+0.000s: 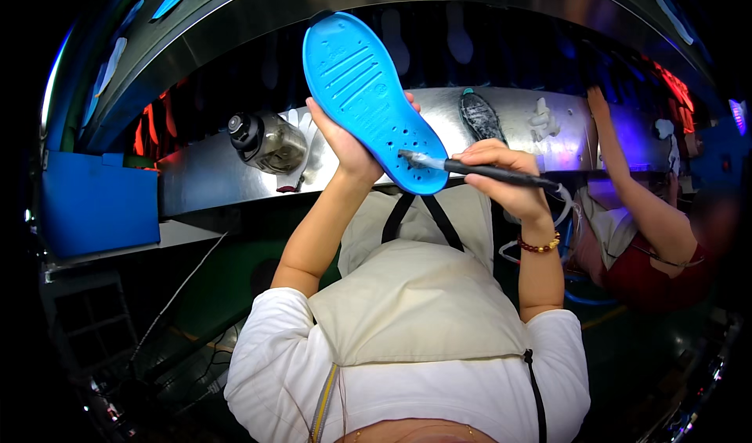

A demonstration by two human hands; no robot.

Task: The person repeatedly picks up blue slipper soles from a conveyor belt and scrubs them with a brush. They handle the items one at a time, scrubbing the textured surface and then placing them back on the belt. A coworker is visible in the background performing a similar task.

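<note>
A bright blue shoe sole (352,75) is held up in front of me, its flat, ribbed face showing, with small holes in the lower end. My left hand (347,141) is closed around its edges from behind, the thumb along the left side and fingertips showing at the right. Between the fingers of my right hand (509,183) is a black-handled brush (489,173). Its pale, wet-looking bristles lie against the holed end of the sole. A thin, clear tube hangs by the brush's rear end near my wrist.
On the metal bench stand a dark-lidded bottle (274,141), a dark shoe sole (480,114) and a crumpled white glove (543,120). Another person's arm (623,157) reaches over the bench at the right. A blue box (98,204) stands at the left. Hanging soles line the dark space behind.
</note>
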